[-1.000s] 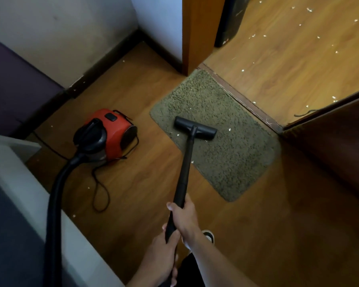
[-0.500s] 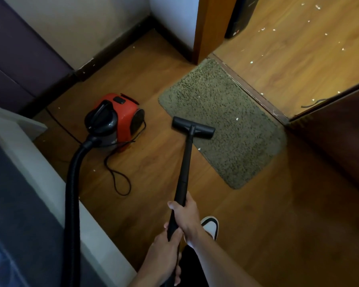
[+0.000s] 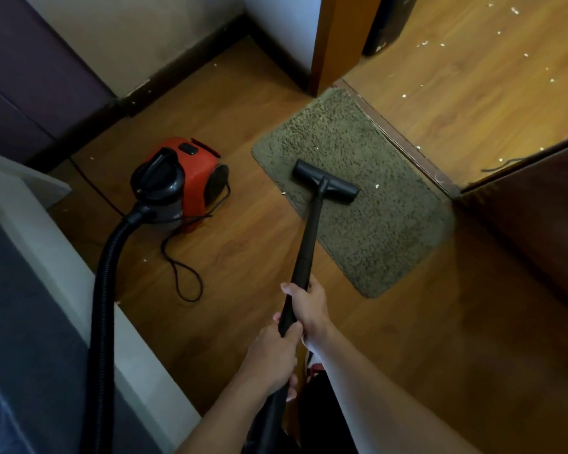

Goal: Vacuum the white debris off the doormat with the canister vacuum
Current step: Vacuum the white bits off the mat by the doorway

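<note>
The wooden floor carries everything. The olive doormat lies on it against the door threshold, one corner near the wooden door frame. The red canister vacuum sits on the floor beside the mat's near-left edge, apart from it, with its ribbed black hose arching toward the camera along the pale ledge at the floor's left edge. A thin black cord loops on the floor just in front of the canister. The black wand slants from the hands to the floor head, which rests flat on the mat near its left end. The right hand has its grip closed around the wand, higher up the tube; the left hand is wrapped closed on the wand just below it, the two nearly touching. One white fleck lies on the mat just right of the head; another sits at the mat's near edge, left of the wand. More flecks dot the floor past the threshold.
</note>
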Demonstrator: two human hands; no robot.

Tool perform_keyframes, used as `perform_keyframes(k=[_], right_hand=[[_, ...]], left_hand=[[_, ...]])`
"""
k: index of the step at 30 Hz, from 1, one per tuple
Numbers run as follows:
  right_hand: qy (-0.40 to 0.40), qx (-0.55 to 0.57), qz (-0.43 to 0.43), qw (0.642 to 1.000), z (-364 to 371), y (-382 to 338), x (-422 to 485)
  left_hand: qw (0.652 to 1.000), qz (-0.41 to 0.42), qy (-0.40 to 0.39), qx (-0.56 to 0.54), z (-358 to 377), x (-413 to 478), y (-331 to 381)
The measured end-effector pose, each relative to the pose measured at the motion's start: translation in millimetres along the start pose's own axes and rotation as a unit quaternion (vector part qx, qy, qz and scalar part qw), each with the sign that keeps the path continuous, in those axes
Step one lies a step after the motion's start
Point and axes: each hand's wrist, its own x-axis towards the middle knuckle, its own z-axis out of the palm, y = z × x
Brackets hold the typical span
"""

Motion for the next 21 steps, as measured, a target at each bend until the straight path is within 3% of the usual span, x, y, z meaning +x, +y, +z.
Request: perform_keyframes(k=[11,21], right_hand=[[-0.02,0.001,0.006,1.0,-2,52,-33],[-0.026,-0.03,-0.01,0.999,31,60,-25]], left_hand=[[0.998,-0.05,-0.016,-0.014,0,-13,-57],[0.998,0.01,0.003,-0.065,-23,-10,-72]])
